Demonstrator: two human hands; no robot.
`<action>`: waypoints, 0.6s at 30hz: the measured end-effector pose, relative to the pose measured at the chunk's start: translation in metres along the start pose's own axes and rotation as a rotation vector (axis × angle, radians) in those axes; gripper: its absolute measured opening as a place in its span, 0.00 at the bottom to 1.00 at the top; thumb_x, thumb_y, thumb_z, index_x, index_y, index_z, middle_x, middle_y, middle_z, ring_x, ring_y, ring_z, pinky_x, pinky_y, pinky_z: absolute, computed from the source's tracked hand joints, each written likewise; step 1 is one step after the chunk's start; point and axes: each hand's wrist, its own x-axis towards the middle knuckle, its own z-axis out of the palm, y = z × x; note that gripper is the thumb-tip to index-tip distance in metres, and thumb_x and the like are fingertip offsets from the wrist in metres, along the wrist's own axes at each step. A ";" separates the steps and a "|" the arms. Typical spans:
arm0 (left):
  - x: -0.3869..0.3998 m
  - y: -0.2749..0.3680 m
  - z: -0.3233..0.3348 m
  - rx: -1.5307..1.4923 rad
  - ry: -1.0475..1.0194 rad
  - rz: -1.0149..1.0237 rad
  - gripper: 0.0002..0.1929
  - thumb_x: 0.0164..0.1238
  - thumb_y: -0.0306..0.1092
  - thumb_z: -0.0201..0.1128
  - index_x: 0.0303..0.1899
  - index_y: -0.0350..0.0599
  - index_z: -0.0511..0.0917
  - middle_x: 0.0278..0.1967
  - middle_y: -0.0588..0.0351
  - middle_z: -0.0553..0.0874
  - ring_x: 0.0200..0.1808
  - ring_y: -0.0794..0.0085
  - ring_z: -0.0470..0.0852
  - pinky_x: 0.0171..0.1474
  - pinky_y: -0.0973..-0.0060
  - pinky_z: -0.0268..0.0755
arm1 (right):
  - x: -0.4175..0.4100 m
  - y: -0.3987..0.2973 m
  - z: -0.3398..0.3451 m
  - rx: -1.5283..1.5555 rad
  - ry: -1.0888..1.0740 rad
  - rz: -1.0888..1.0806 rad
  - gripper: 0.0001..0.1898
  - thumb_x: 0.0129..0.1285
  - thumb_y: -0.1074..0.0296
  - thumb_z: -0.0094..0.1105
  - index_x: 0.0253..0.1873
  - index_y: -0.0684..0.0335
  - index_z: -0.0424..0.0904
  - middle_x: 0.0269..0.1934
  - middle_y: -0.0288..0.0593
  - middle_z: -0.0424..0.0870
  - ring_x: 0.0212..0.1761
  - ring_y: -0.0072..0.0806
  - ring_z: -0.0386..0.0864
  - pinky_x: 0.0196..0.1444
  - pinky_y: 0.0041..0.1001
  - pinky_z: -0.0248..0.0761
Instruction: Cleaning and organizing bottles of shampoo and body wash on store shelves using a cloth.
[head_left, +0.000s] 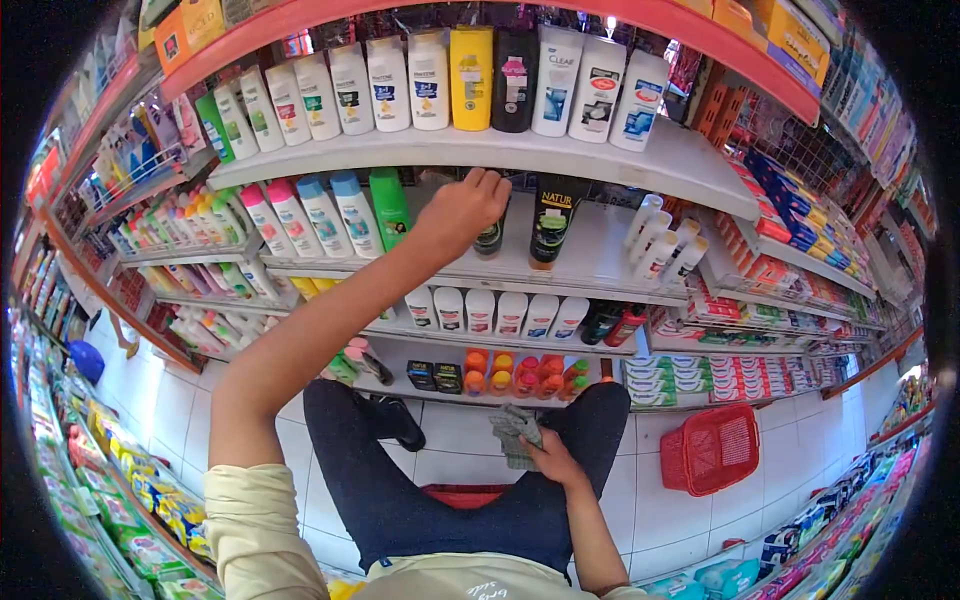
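Observation:
My left hand (472, 202) reaches up to the middle shelf, its fingers closed around the top of a dark hair-care tube (489, 238). The hand covers most of that tube; its lower part shows just above the shelf board. Right of it, a black Natur tube (553, 225) stands upright on its cap. A green shampoo bottle (388, 206) stands to the left, beside white bottles with blue caps (352, 214). Down by my right thigh, my right hand (556, 456) grips a crumpled grey-green checked cloth (517, 435).
Shampoo bottles (382, 86) line the shelf above, under a red-edged shelf (420, 15). White bottles (480, 311) fill the shelf below. A red plastic basket (709, 450) stands on the tiled floor at right. Small white bottles (664, 236) cluster on the middle shelf's right.

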 end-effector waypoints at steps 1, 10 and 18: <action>0.002 0.001 0.004 0.000 0.018 0.010 0.09 0.46 0.24 0.57 0.33 0.38 0.72 0.32 0.54 0.76 0.39 0.68 0.78 0.31 0.77 0.77 | 0.000 -0.005 0.000 0.031 -0.002 -0.035 0.14 0.63 0.70 0.51 0.51 0.70 0.71 0.43 0.47 0.80 0.45 0.27 0.74 0.51 0.25 0.65; 0.009 0.007 0.024 -0.102 0.006 0.020 0.15 0.48 0.26 0.56 0.42 0.39 0.71 0.40 0.53 0.75 0.44 0.65 0.77 0.41 0.71 0.75 | 0.002 -0.032 -0.007 0.081 -0.018 -0.032 0.13 0.62 0.71 0.51 0.49 0.71 0.71 0.41 0.49 0.80 0.42 0.29 0.76 0.49 0.26 0.66; 0.000 0.012 0.052 -0.270 0.091 -0.202 0.23 0.51 0.29 0.58 0.51 0.40 0.68 0.48 0.49 0.73 0.51 0.57 0.71 0.49 0.65 0.69 | 0.004 -0.041 -0.007 0.094 -0.050 -0.048 0.13 0.62 0.71 0.50 0.49 0.71 0.71 0.40 0.50 0.80 0.42 0.32 0.77 0.49 0.27 0.67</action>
